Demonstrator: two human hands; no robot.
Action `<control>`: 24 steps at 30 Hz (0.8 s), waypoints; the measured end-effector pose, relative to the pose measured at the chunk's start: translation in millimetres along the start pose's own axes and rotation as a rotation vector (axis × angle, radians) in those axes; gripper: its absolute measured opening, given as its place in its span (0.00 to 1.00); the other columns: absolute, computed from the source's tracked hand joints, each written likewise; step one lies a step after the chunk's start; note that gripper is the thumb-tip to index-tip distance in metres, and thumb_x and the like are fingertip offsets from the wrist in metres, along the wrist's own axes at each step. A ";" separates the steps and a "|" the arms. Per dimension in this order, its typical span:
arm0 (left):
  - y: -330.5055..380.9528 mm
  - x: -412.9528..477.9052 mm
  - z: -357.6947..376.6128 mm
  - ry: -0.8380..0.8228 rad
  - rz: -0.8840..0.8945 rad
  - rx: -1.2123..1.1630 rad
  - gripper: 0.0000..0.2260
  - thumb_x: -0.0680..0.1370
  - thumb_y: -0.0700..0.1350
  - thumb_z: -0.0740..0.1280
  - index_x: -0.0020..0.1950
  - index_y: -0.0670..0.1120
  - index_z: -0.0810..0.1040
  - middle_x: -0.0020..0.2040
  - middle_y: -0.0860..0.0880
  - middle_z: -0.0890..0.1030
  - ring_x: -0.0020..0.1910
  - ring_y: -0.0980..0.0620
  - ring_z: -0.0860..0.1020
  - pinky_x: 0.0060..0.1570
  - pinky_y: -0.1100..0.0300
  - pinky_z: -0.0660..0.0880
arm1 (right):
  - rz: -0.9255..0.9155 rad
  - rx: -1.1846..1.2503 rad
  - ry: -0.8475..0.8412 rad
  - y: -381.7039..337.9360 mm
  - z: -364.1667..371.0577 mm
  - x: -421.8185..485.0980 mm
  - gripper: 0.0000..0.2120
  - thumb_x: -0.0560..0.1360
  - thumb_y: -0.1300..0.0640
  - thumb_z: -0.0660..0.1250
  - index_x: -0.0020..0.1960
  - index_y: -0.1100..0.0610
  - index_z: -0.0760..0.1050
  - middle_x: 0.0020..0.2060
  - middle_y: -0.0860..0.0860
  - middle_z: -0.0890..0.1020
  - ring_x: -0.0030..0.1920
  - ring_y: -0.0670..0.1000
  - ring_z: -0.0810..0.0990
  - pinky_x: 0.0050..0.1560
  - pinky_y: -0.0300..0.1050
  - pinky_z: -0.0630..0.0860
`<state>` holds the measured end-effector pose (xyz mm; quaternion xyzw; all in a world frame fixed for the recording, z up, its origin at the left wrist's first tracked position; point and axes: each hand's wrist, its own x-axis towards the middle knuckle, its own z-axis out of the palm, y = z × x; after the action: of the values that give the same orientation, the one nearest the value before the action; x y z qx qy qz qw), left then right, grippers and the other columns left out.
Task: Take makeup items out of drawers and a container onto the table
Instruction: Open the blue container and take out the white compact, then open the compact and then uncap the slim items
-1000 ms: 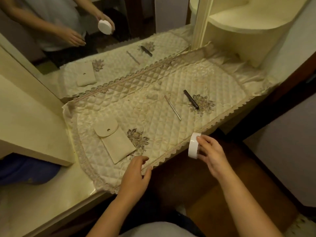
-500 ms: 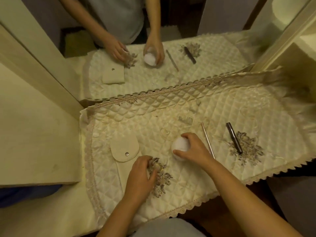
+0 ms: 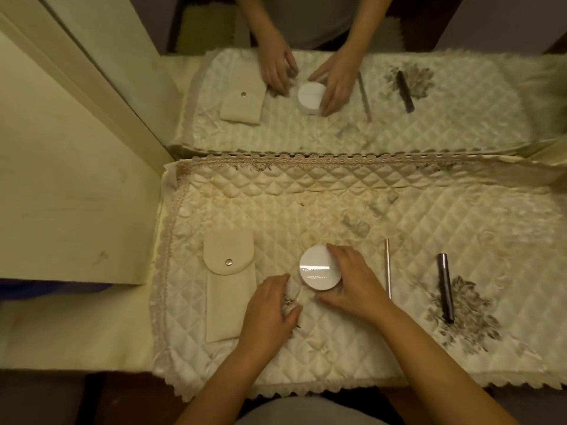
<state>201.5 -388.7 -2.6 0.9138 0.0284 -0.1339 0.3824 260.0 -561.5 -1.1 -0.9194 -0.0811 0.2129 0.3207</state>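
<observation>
Right hand point(image 3: 352, 280) cupped loosely around white compact point(image 3: 320, 267), now resting on quilted bench point(image 3: 276, 210). Left hand point(image 3: 270, 314) flat, empty, just beside. Pouch point(image 3: 228, 283), slim pencil point(image 3: 388, 268), dark tube point(image 3: 445, 286) already out. Drawers unseen; remainder unknown.

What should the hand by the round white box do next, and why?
Probably let go and lift away. The round white compact already lies flat on the quilted cloth, with the right hand curled around its side. The left hand rests flat on the cloth beside it. The pouch, thin stick and dark tube are out too.
</observation>
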 end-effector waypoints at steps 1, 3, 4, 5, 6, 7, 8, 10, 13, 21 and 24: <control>4.3 -2.0 4.8 0.003 -0.029 -0.011 0.25 0.73 0.47 0.68 0.67 0.45 0.64 0.62 0.46 0.72 0.61 0.49 0.70 0.59 0.63 0.65 | -0.007 -0.019 -0.015 0.4 -1.1 1.1 0.43 0.64 0.49 0.74 0.72 0.57 0.57 0.68 0.55 0.66 0.68 0.55 0.63 0.63 0.42 0.62; 12.0 -5.5 14.0 0.021 -0.066 -0.018 0.27 0.72 0.47 0.69 0.68 0.45 0.63 0.63 0.45 0.72 0.62 0.48 0.69 0.60 0.61 0.66 | -0.029 -0.048 -0.027 1.0 -3.7 4.5 0.42 0.65 0.47 0.73 0.72 0.57 0.57 0.66 0.55 0.67 0.67 0.56 0.65 0.62 0.44 0.64; 15.7 -6.7 17.7 0.030 -0.081 -0.020 0.28 0.72 0.47 0.69 0.68 0.46 0.62 0.64 0.46 0.71 0.63 0.50 0.69 0.60 0.62 0.65 | -0.037 -0.052 -0.035 1.4 -5.8 6.3 0.41 0.65 0.46 0.73 0.71 0.57 0.59 0.65 0.55 0.68 0.66 0.56 0.65 0.61 0.46 0.66; 19.8 -7.9 20.6 0.037 -0.097 -0.027 0.29 0.72 0.47 0.69 0.69 0.46 0.61 0.64 0.46 0.71 0.63 0.51 0.68 0.60 0.63 0.64 | -0.039 -0.047 -0.050 2.1 -8.1 8.0 0.40 0.64 0.45 0.73 0.70 0.57 0.60 0.64 0.55 0.69 0.65 0.56 0.66 0.61 0.47 0.67; 23.9 -8.6 22.4 0.043 -0.120 -0.038 0.30 0.72 0.47 0.69 0.70 0.46 0.60 0.65 0.47 0.70 0.63 0.51 0.67 0.62 0.62 0.64 | -0.036 -0.032 -0.070 2.0 -11.1 8.8 0.39 0.64 0.45 0.73 0.69 0.57 0.62 0.63 0.55 0.69 0.65 0.55 0.66 0.60 0.47 0.68; 27.8 -8.8 23.0 0.055 -0.145 -0.051 0.32 0.72 0.48 0.70 0.70 0.46 0.58 0.66 0.46 0.69 0.64 0.51 0.67 0.64 0.60 0.65 | -0.035 -0.006 -0.089 2.1 -14.4 9.5 0.39 0.64 0.45 0.73 0.68 0.57 0.63 0.62 0.55 0.69 0.64 0.55 0.67 0.60 0.47 0.68; 31.4 -8.5 22.7 0.069 -0.170 -0.068 0.33 0.71 0.48 0.70 0.71 0.46 0.57 0.67 0.46 0.68 0.65 0.50 0.67 0.65 0.56 0.66 | -0.036 0.024 -0.104 2.4 -18.0 9.6 0.38 0.63 0.45 0.74 0.67 0.57 0.64 0.61 0.55 0.70 0.64 0.54 0.68 0.61 0.46 0.68; 37.6 -7.4 20.7 0.098 -0.196 -0.102 0.36 0.70 0.48 0.71 0.72 0.46 0.55 0.69 0.45 0.66 0.66 0.49 0.67 0.66 0.50 0.67 | -0.041 0.079 -0.135 3.3 -26.2 7.3 0.36 0.62 0.47 0.75 0.65 0.57 0.66 0.60 0.55 0.71 0.63 0.53 0.69 0.59 0.41 0.67; 49.3 -4.5 18.7 0.108 -0.183 -0.108 0.38 0.67 0.51 0.73 0.71 0.46 0.57 0.69 0.46 0.67 0.67 0.48 0.66 0.66 0.47 0.67 | -0.061 0.174 -0.186 4.8 -39.7 -3.3 0.35 0.61 0.50 0.77 0.63 0.54 0.68 0.56 0.51 0.72 0.58 0.49 0.72 0.53 0.36 0.68; 86.4 -8.7 12.5 0.101 -0.125 -0.320 0.36 0.63 0.50 0.77 0.66 0.51 0.64 0.64 0.51 0.70 0.63 0.54 0.68 0.61 0.60 0.66 | -0.128 0.311 -0.190 6.3 -73.0 -28.2 0.33 0.59 0.50 0.78 0.60 0.46 0.68 0.53 0.41 0.71 0.52 0.36 0.71 0.47 0.25 0.68; 93.8 -10.4 10.3 0.113 -0.107 -0.276 0.34 0.64 0.52 0.76 0.65 0.50 0.65 0.63 0.51 0.72 0.62 0.54 0.69 0.59 0.61 0.66 | -0.144 0.285 -0.200 9.4 -79.9 -30.5 0.33 0.59 0.49 0.78 0.61 0.48 0.70 0.53 0.43 0.73 0.52 0.37 0.72 0.45 0.28 0.68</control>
<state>203.7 -461.7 58.0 0.8560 0.1165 -0.0973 0.4943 268.2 -621.9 59.6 -0.8306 -0.1473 0.2892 0.4526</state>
